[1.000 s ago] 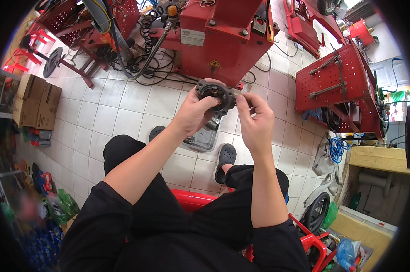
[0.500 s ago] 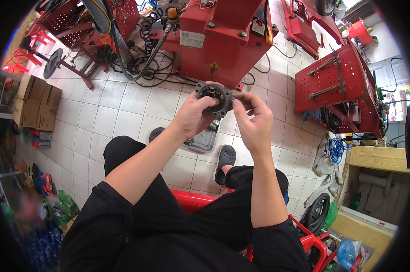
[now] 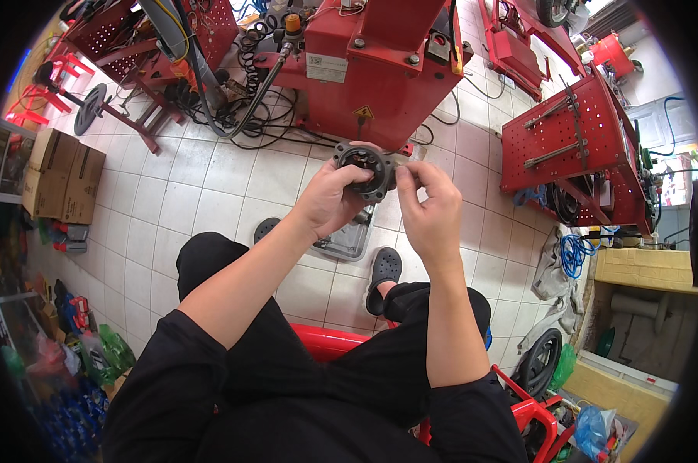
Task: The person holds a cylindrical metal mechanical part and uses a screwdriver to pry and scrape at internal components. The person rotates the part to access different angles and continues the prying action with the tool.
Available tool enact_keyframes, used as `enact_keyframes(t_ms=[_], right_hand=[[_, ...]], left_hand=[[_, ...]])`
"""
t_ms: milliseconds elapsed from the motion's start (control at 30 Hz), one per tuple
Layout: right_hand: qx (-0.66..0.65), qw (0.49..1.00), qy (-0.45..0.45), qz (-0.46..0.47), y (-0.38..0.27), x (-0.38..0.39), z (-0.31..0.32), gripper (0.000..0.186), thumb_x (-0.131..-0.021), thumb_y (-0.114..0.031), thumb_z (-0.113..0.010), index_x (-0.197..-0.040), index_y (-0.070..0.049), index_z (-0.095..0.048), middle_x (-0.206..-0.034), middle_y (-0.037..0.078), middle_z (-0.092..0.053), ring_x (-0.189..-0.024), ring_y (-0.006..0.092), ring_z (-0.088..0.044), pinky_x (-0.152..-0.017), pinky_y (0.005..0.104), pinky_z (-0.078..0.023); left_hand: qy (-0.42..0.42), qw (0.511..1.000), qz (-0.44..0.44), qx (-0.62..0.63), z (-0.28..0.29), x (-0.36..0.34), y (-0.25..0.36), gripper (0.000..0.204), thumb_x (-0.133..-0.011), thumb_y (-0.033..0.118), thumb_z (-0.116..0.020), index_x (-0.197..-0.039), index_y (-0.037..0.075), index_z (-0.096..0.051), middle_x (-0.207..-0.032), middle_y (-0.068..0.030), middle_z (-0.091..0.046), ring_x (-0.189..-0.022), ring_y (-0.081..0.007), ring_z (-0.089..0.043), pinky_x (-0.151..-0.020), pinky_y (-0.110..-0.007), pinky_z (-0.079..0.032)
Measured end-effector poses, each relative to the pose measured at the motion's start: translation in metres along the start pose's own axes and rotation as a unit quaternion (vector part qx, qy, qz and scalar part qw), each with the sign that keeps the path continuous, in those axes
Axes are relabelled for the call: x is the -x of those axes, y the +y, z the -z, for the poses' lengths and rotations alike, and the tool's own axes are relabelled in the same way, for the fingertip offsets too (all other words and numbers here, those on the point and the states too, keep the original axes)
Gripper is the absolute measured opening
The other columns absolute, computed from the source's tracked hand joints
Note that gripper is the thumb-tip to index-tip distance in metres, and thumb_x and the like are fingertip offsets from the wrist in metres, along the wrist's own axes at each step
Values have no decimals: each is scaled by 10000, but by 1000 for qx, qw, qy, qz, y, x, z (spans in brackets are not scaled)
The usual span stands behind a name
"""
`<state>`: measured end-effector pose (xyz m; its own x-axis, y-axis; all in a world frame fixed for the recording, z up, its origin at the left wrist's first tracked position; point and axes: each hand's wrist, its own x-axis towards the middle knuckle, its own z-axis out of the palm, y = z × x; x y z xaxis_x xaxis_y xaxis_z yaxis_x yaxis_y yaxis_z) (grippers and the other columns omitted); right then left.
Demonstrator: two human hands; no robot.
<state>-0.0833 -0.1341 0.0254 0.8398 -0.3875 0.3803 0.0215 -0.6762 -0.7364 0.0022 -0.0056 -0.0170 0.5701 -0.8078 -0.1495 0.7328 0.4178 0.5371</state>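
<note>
My left hand (image 3: pixel 326 197) grips a dark metal flanged housing (image 3: pixel 380 162) with a round, open centre and bolt holes, its thumb reaching into the opening. My right hand (image 3: pixel 430 204) is beside the housing's right edge, thumb and forefinger pinched at a small spot there; whatever is between the fingertips is too small to make out. Below the hands a shallow grey tray (image 3: pixel 341 245) lies on the tiled floor between my feet, partly hidden, with a metal part in it.
A large red machine (image 3: pixel 376 85) with hoses stands ahead, a perforated red cart (image 3: pixel 557 147) to the right. Cardboard boxes (image 3: pixel 63 174) are on the left. Blue hose (image 3: pixel 577 255), a tire (image 3: pixel 542 363) and bags lie at right. I sit on red plastic (image 3: pixel 326 339).
The housing has shifted and turned slightly since a second ago. My right hand's fingers have moved a little at its right edge; the left hand keeps its grip.
</note>
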Motion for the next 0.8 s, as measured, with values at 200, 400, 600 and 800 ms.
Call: enact_keyframes(t_ms=[200,400,600,800], right_hand=[[-68,997,4,-38,1,0,1,115,-822,-96,-596,-845,16,-605,-735,105,-612,-640,195,-568,-605,304,-439],[-138,984,-40,-109,-3,-1,5,125,-816,-86,-592,-851,34,-599,-752,75,-621,-683,129,-546,-653,263,-442],[-115,986,-42,-116,-6,-1,5,123,-819,-77,-586,-864,37,-598,-752,76,-617,-694,130,-547,-648,268,-443],[-156,975,-58,-151,1,0,3,133,-830,-81,-595,-895,35,-599,-776,57,-617,-713,108,-548,-655,253,-441]], left_hand=[[11,1000,9,19,-2,1,0,308,-812,44,-476,-1118,85,-477,-1018,-75,-543,-941,-196,-549,-840,-386,-449],[11,1000,-9,25,-3,0,-1,287,-796,-4,-463,-1075,42,-516,-998,-92,-580,-939,-198,-566,-814,-341,-471],[8,1000,-18,6,-1,-2,-1,294,-799,-17,-470,-1083,47,-512,-1002,-81,-578,-938,-187,-569,-842,-340,-474],[5,1000,-11,15,2,-2,-2,298,-800,-23,-474,-1084,56,-513,-998,-75,-581,-931,-177,-572,-836,-332,-480]])
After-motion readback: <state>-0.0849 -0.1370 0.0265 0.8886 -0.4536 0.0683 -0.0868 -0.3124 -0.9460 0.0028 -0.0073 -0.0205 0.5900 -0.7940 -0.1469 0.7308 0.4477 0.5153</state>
